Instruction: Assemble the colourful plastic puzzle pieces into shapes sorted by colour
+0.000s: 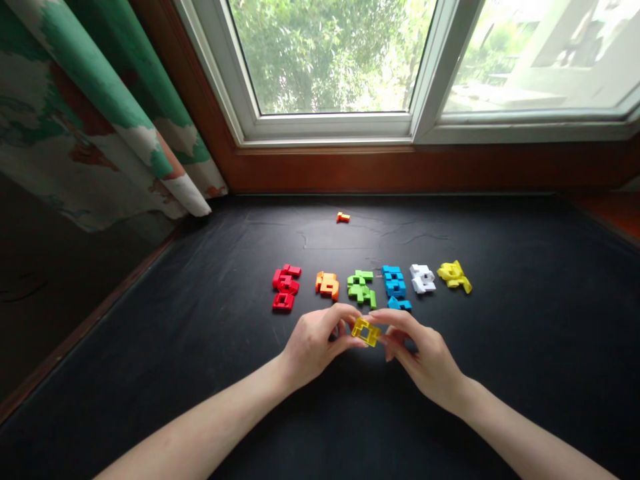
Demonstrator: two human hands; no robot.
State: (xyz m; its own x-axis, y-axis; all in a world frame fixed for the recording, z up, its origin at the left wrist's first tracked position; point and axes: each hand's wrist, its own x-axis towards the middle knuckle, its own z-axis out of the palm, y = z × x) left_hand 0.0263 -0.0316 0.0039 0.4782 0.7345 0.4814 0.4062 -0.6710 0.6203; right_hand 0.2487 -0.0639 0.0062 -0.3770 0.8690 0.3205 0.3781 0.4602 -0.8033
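Here, the left hand [315,348] and right hand [423,353] pinch a yellow plastic block piece [366,331], grips closed on it, just in front of 6 coloured clusters [361,289] on the black surface [500,347].

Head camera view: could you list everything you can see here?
yellow block ring: one, yellow, pinched between both hands
block clusters: six, red cluster, orange cluster, green cluster, blue cluster, white cluster, yellow cluster, in a row beyond the hands
small orange block: one, orange, alone beyond the row
black surface: one, black, under everything
curtain: one, green-patterned, at left
window: one, white-framed, ahead
wooden frame: one, reddish-brown, below the window
left hand: one, on the ring's left
right hand: one, on the ring's right
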